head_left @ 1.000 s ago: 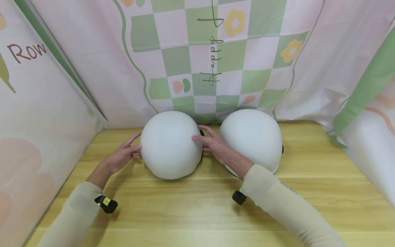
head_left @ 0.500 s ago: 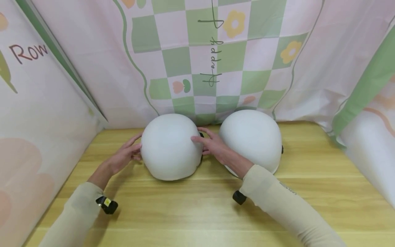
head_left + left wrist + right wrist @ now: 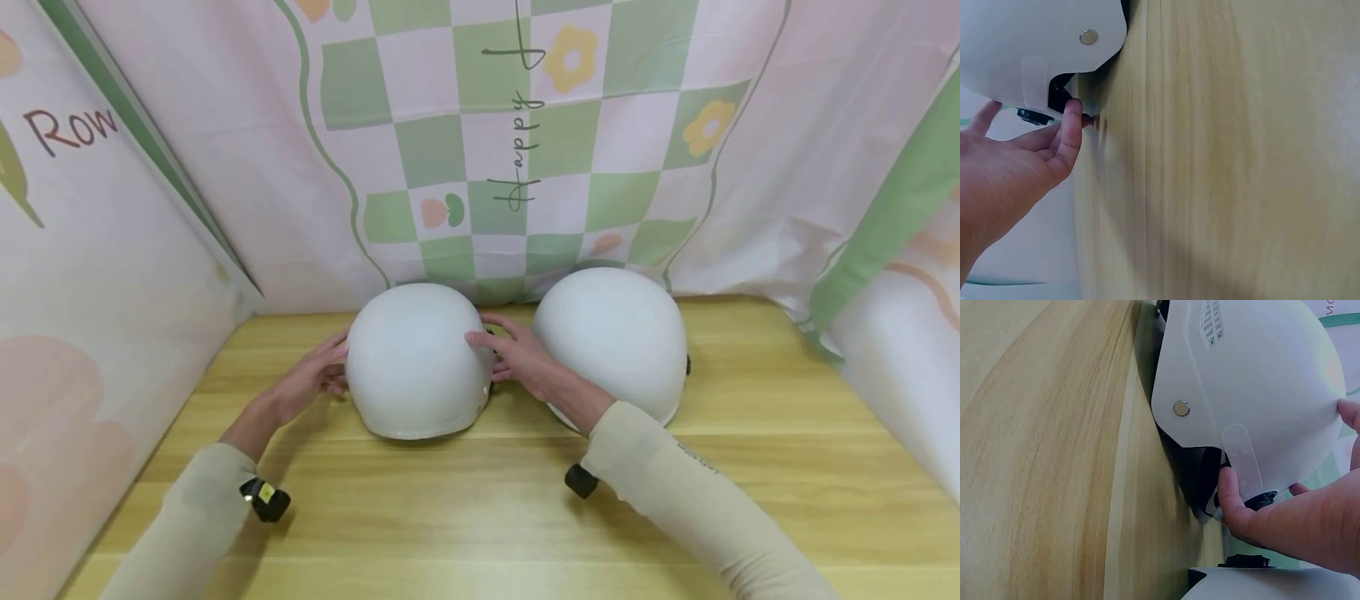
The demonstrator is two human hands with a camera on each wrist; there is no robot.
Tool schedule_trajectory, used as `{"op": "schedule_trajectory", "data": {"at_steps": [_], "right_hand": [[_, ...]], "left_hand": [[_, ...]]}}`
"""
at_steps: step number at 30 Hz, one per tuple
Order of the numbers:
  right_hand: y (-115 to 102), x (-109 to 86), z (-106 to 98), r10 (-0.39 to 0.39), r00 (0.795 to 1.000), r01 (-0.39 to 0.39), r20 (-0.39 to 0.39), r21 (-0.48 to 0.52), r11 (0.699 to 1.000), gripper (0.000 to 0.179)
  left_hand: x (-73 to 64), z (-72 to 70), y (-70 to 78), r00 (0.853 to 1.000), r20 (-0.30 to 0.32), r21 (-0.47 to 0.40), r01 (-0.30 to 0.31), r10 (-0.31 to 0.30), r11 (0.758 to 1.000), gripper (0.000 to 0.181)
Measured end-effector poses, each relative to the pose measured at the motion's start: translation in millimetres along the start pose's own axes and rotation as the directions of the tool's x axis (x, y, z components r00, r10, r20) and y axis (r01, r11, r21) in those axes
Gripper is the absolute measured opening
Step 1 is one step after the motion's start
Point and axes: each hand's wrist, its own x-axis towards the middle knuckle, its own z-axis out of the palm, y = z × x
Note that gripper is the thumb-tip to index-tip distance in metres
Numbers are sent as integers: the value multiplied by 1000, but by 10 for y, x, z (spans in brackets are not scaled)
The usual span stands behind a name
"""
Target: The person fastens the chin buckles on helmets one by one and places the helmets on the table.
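A white helmet (image 3: 420, 367) rests low over the wooden table between both hands, its smooth dome facing up. My left hand (image 3: 307, 383) holds its left side, and in the left wrist view curled fingers reach under the lower edge beside a black strap. On the opposite side my right hand (image 3: 528, 358) grips the helmet, the thumb against the shell. In the right wrist view a finger of that hand hooks the rim near the dark lining, close to a round metal rivet (image 3: 1181, 408) and vent slots (image 3: 1212, 324).
A second white helmet (image 3: 611, 333) stands right beside my right hand and forearm. Behind both helmets hangs a printed curtain (image 3: 495, 150) with green checks, meeting the back edge of the wooden table (image 3: 480, 517). Another curtain (image 3: 90, 250) closes the left side.
The held helmet has tilted, its top dropping and its near lower rim coming into sight. My left hand has shifted slightly right with it, while the right hand has barely moved.
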Motion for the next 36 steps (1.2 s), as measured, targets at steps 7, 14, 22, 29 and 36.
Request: {"op": "schedule_trajectory", "data": {"at_steps": [7, 14, 22, 29, 36], "right_hand": [[28, 18, 6, 16, 1000, -16, -5, 5, 1000, 69], [47, 22, 2, 26, 1000, -25, -6, 7, 1000, 67], [43, 27, -2, 32, 999, -32, -8, 6, 999, 68], [42, -25, -75, 10, 1000, -8, 29, -83, 997, 67], [8, -126, -92, -67, 997, 75, 40, -231, 970, 69]], "left_hand": [[9, 21, 6, 1000, 9, 13, 23, -23, 1000, 68], [14, 32, 33, 999, -6, 38, 44, -44, 998, 69], [16, 9, 57, 999, -8, 43, 47, -47, 998, 69], [-34, -17, 75, 999, -52, 102, 7, -1, 995, 63], [-102, 26, 132, 991, -113, 145, -49, 65, 988, 61]]}}
